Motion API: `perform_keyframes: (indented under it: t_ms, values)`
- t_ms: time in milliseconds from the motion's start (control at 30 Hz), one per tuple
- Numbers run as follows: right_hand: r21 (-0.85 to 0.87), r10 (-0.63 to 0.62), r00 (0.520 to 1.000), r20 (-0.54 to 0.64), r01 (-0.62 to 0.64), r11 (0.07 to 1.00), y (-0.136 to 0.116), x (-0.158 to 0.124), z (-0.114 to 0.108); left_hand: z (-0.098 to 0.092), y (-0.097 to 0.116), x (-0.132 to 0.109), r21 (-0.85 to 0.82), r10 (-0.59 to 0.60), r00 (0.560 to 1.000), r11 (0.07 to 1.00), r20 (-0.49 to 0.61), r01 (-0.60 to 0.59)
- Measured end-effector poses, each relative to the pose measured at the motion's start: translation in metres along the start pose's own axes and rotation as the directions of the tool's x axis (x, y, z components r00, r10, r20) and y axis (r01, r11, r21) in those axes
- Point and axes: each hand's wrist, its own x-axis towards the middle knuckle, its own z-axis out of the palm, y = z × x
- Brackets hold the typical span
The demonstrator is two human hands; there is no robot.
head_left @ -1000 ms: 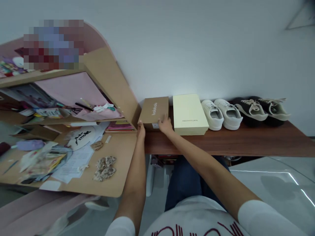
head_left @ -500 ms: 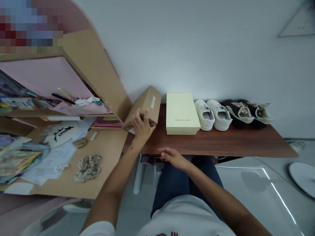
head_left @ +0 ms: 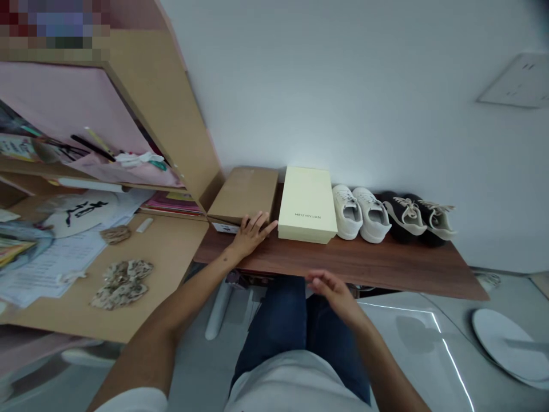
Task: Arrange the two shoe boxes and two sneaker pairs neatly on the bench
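Observation:
A brown cardboard box (head_left: 246, 191) lies flat on the dark wooden shelf board (head_left: 364, 266), against the wooden cabinet side. My left hand (head_left: 249, 237) rests at its front right corner, fingers spread and touching its front edge. Just right of it sits a pale yellow shoe box (head_left: 306, 197) with lettering on the lid. My right hand (head_left: 334, 292) hovers at the board's front edge, holding nothing, with its fingers loosely curved and apart. White sneakers (head_left: 360, 214) stand beside the yellow box, then black and cream sneakers (head_left: 414, 217) farther right.
To the left is a desk (head_left: 171, 246) with papers (head_left: 86, 252), a white cap (head_left: 86, 212) and a patterned scrunchie (head_left: 122, 283). A shelf unit (head_left: 158, 97) rises above it. A wall runs behind the board, and a round white base (head_left: 510, 343) stands on the floor at right.
The brown box was tilted up under my left hand and now lies flat. My left hand has moved down to its front corner. The view has shifted, and my right hand appears farther right.

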Motion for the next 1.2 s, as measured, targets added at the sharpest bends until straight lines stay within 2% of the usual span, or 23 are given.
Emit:
perform_keyframes:
  t_ms: [67, 133, 200, 233, 333, 400, 467, 533, 633, 700, 767, 833, 900, 967, 1000, 1100, 1200]
  values:
    - [-0.04, -0.174, 0.973, -0.154, 0.17, 0.985, -0.021, 0.019, -0.017, -0.006, 0.008, -0.002, -0.009, 0.019, 0.999, 1.0, 0.03, -0.019]
    - [-0.116, -0.32, 0.886, -0.335, 0.298, 0.947, -0.039, 0.043, -0.03, -0.016, 0.02, 0.003, -0.029, -0.01, 0.999, 1.0, 0.05, 0.012]
    - [-0.18, -0.383, 0.81, -0.444, 0.338, 0.924, -0.051, 0.073, -0.036, -0.025, 0.037, 0.013, -0.042, -0.106, 0.993, 0.993, 0.047, 0.108]
    - [-0.203, -0.383, 0.797, -0.467, 0.325, 0.924, -0.055, 0.09, -0.037, -0.028, 0.046, 0.019, -0.047, -0.167, 0.985, 0.985, 0.041, 0.169]
    - [-0.26, -0.333, 0.814, -0.476, 0.232, 0.937, -0.056, 0.132, -0.035, -0.028, 0.072, 0.038, -0.082, -0.332, 0.943, 0.939, 0.033, 0.334]
    - [-0.254, -0.317, 0.824, -0.471, 0.217, 0.942, -0.05, 0.146, -0.036, -0.024, 0.088, 0.043, -0.126, -0.409, 0.912, 0.904, 0.017, 0.408]
    - [-0.184, -0.305, 0.819, -0.486, 0.245, 0.952, -0.038, 0.144, -0.037, -0.023, 0.102, 0.041, -0.197, -0.46, 0.887, 0.875, -0.049, 0.443]
    - [-0.038, -0.234, 0.833, -0.502, 0.249, 0.968, -0.022, 0.129, -0.036, -0.029, 0.117, 0.035, -0.308, -0.473, 0.864, 0.86, -0.175, 0.408]
    - [0.167, -0.083, 0.905, -0.417, 0.166, 0.972, 0.002, 0.098, -0.026, -0.051, 0.145, 0.03, -0.429, -0.373, 0.824, 0.885, -0.427, 0.178]
    - [0.127, -0.118, 0.927, -0.355, 0.172, 0.977, 0.008, 0.077, -0.02, -0.069, 0.164, 0.034, -0.431, -0.285, 0.779, 0.902, -0.558, 0.022]
    - [0.05, -0.194, 0.901, -0.387, 0.231, 0.972, 0.002, 0.058, -0.02, -0.081, 0.18, 0.039, -0.437, -0.234, 0.755, 0.896, -0.612, -0.076]
    - [0.086, -0.182, 0.896, -0.406, 0.235, 0.968, -0.012, 0.038, -0.03, -0.082, 0.191, 0.041, -0.502, -0.215, 0.786, 0.854, -0.58, -0.136]
    - [0.166, -0.139, 0.932, -0.334, 0.203, 0.965, -0.03, 0.02, -0.044, -0.073, 0.196, 0.037, -0.582, -0.198, 0.854, 0.801, -0.48, -0.141]
    - [0.096, -0.18, 0.948, -0.264, 0.211, 0.973, -0.045, 0.006, -0.055, -0.059, 0.196, 0.029, -0.602, -0.166, 0.913, 0.792, -0.373, -0.102]
    - [0.006, -0.226, 0.937, -0.267, 0.236, 0.972, -0.05, 0.003, -0.058, -0.051, 0.194, 0.024, -0.589, -0.159, 0.928, 0.805, -0.337, -0.076]
    - [-0.236, -0.366, 0.878, -0.308, 0.302, 0.924, -0.054, 0.015, -0.054, -0.032, 0.185, 0.016, -0.52, -0.218, 0.922, 0.854, -0.319, 0.022]
    - [-0.216, -0.403, 0.859, -0.317, 0.349, 0.912, -0.041, 0.048, -0.042, -0.024, 0.172, 0.028, -0.423, -0.284, 0.906, 0.896, -0.315, 0.133]
